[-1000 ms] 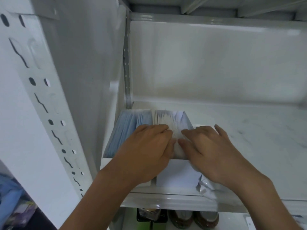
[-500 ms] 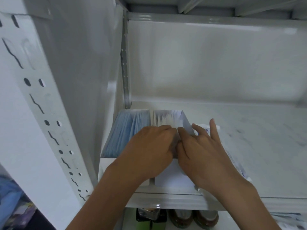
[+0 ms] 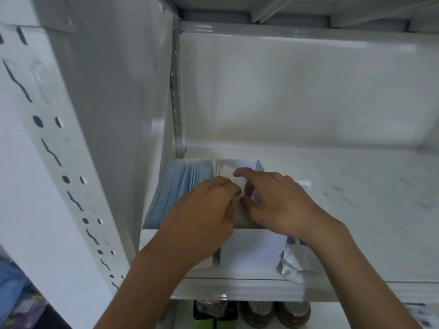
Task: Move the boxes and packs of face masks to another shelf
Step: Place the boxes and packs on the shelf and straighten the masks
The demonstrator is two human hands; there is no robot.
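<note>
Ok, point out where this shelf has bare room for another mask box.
Free: the shelf board right of the foil pack, back to the rear wall. Crowded: the left corner, where the blue-mask box and white-mask box stand side by side under the left hand and right hand.

Two open mask boxes sat side by side at the near left of the shelf (image 3: 356, 186): the left box (image 3: 180, 184) held blue masks, the right box (image 3: 254, 248) white ones. One silvery pack (image 3: 294, 262) lay just right of the right box. Two hands were over the boxes: left hand (image 3: 202, 214), right hand (image 3: 278, 205). Below the shelf stood two brown jars (image 3: 275, 312) and one dark container (image 3: 213, 309). Mask count inside: couldn't tell.
</note>
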